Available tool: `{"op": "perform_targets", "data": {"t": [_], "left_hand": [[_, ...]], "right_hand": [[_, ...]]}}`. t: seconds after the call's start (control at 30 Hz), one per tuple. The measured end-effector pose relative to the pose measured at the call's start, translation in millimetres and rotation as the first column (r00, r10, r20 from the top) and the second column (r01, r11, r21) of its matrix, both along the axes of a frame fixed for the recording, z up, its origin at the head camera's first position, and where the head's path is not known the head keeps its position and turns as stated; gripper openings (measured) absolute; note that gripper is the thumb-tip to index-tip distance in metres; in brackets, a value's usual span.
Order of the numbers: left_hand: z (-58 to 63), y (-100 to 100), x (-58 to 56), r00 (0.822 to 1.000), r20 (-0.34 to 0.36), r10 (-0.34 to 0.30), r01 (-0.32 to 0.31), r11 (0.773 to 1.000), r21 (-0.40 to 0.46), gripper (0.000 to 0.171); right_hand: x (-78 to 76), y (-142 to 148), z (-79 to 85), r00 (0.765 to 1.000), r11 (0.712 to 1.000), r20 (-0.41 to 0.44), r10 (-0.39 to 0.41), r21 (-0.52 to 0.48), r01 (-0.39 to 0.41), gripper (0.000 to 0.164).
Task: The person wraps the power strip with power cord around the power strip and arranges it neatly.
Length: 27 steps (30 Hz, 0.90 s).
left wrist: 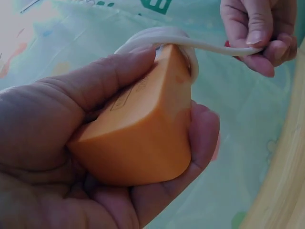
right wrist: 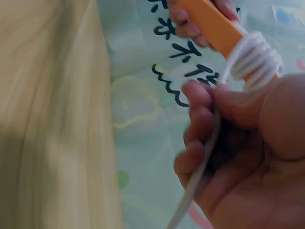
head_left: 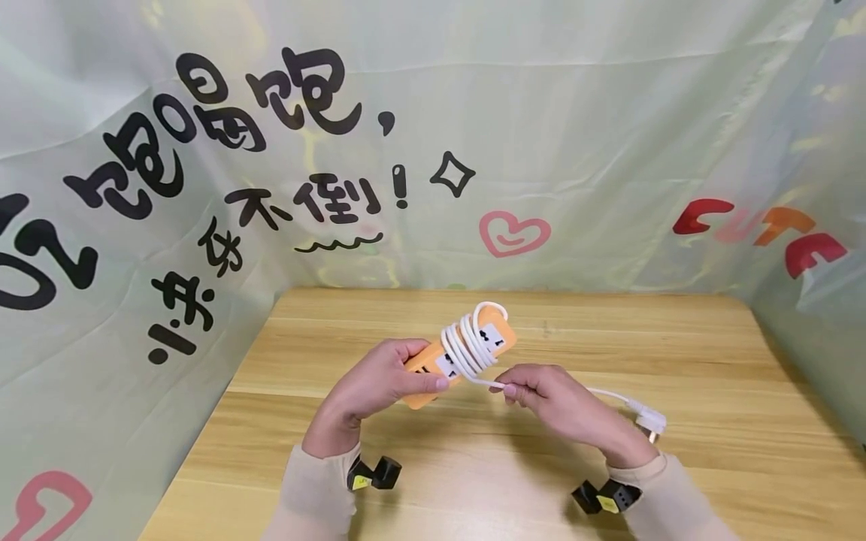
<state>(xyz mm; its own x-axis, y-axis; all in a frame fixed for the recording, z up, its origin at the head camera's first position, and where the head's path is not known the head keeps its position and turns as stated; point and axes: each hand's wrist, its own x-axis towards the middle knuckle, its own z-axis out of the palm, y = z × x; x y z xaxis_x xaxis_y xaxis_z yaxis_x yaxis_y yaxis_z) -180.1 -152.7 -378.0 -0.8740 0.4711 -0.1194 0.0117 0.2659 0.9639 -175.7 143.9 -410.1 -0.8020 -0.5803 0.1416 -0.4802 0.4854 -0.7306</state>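
Observation:
My left hand point(head_left: 382, 379) grips the near end of an orange power strip point(head_left: 419, 368), its thumb across the socket face and its fingers under the body in the left wrist view. Several turns of white cord point(head_left: 467, 347) wrap round the strip's far half, with a loop standing at the end. From the wraps the cord runs taut to my right hand point(head_left: 564, 402), which pinches it between thumb and fingertips. Past that hand the cord trails to a white plug point(head_left: 649, 419) with metal pins, at the right. In the right wrist view the cord point(right wrist: 193, 183) crosses the curled fingers.
Both hands are over a light wooden table point(head_left: 710, 353). Pale printed curtains point(head_left: 595, 150) with black lettering and hearts enclose its back and sides. A small black wrist camera point(head_left: 386, 472) is strapped to the left wrist, another camera point(head_left: 587, 496) to the right.

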Motion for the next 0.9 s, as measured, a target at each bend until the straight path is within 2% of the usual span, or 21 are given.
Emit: {"op": "perform_targets", "data": {"t": [0.07,0.17,0.27,0.37,0.5,0.57,0.63,0.77,0.83,0.9], "left_hand": [[0.2,-1.1,0.4,1.0,-0.008,-0.023,0.023,1.0,0.002,0.03],[1.7,-1.5,2.1,0.997,-0.032,-0.071,0.07,0.997,-0.012,0.026],[3.0,-2.7,4.1,0.989,-0.068,-0.128,0.125,0.991,-0.035,0.021],[3.8,-4.0,6.2,0.977,-0.1,-0.188,0.183,0.982,-0.051,0.02],[4.6,-4.0,8.6,0.953,-0.126,-0.276,0.269,0.961,-0.068,0.022],[5.2,-3.4,9.6,0.943,-0.127,-0.307,0.299,0.951,-0.078,0.022],[5.1,-3.2,10.5,0.937,-0.116,-0.33,0.321,0.943,-0.093,0.021],[5.3,-2.8,12.5,0.921,-0.096,-0.376,0.368,0.925,-0.094,0.022],[5.4,-2.3,13.4,0.912,-0.095,-0.399,0.392,0.916,-0.084,0.022],[5.0,-1.6,14.0,0.905,-0.1,-0.413,0.407,0.91,-0.077,0.023]], "right_hand": [[-1.4,3.7,0.7,0.999,0.999,-0.018,0.04,0.004,-0.039,0.016],[-2.5,4.1,0.9,0.999,0.999,-0.048,0.022,0.028,-0.02,0.012],[-3.0,2.2,-0.5,0.996,0.997,-0.079,-0.045,0.065,0.05,0.01],[-3.2,1.1,-3.5,0.98,0.985,-0.165,-0.108,0.116,0.128,0.01],[-3.9,1.1,-8.2,0.938,0.947,-0.289,-0.192,0.198,0.255,0.02],[-4.5,1.6,-9.2,0.935,0.932,-0.284,-0.212,0.23,0.281,0.026],[-5.1,3.2,-8.5,0.95,0.936,-0.236,-0.204,0.237,0.26,0.03],[-6.7,10.7,-4.1,0.99,0.978,-0.11,-0.083,0.18,0.102,0.025],[-7.5,15.0,-1.7,0.995,0.988,-0.091,-0.028,0.147,0.042,0.017],[-8.5,17.1,-0.2,0.993,0.99,-0.113,-0.016,0.134,0.032,0.013]]}}
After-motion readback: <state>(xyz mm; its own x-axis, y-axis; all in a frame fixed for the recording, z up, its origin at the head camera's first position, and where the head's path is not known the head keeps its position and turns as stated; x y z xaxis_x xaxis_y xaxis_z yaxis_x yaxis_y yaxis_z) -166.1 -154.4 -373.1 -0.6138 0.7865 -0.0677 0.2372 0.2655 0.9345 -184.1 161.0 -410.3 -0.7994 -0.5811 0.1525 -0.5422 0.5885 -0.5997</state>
